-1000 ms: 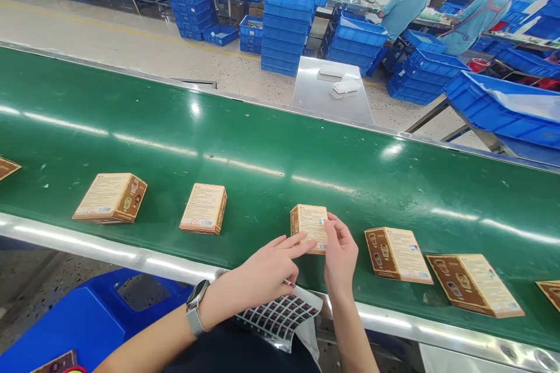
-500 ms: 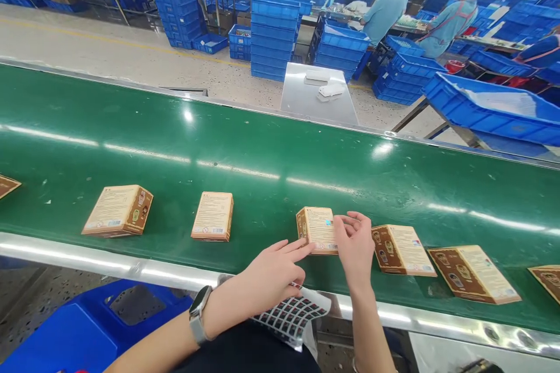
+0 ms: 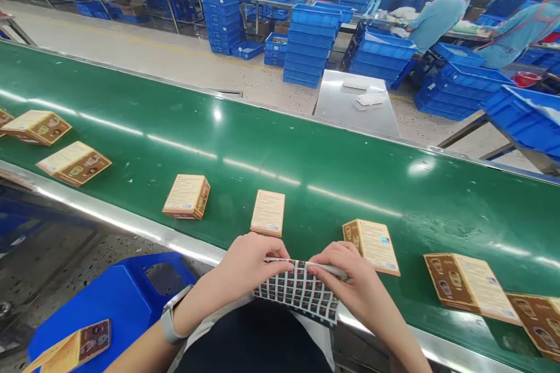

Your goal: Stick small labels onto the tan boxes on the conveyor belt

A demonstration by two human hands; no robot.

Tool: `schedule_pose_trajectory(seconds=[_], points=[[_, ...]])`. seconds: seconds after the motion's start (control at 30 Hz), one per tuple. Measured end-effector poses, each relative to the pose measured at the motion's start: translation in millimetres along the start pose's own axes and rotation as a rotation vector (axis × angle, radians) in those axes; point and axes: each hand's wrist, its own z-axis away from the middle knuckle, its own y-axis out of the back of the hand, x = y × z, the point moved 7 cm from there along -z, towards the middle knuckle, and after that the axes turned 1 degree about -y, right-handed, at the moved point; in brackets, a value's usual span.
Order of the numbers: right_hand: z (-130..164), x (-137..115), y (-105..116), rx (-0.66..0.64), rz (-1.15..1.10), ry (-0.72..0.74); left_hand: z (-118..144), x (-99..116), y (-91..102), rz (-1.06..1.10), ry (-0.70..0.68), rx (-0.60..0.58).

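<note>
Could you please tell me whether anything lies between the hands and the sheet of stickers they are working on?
Nothing visible does. The left hand and the right hand both already grip the top edge of the sticker sheet, which they hold in front of the near rail of the belt.

both forearms come up from the bottom edge and angle inward, so the hands meet close together low in the middle of the view. the left hand (image 3: 247, 268) lies palm down, knuckles up, fingers (image 3: 275, 264) curled and pinched toward the right. the right hand (image 3: 350, 280) mirrors it, fingers bent and pinched toward the left. the left wrist is bent slightly.
</note>
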Motion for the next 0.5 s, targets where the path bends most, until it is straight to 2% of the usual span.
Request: schedule_pose_trajectory(seconds=[0.13,0.23,0.37,0.43,0.5], points=[[-3.6,-6.8,-9.0,-0.004,0.099,0.1,5.4,-7.0,-4.1,0.009,-0.007,0.008],[-3.4,-22.3,-13.3,0.103,0.205,0.21,6.6,-9.4,-6.6,0.048,-0.035,0.017],[0.0,-34.0,-16.4,0.227,0.248,0.264,5.4,-16.1,-4.7,0.115,-0.008,0.032],[-0.8,-24.1,-15.8,0.242,0.103,0.193,5.9,-21.2,-1.3,0.119,0.027,0.03],[-4.8,4.5,-13.3,0.298,-0.171,-0.018,7.3,-25.0,2.4,0.067,0.027,0.021]])
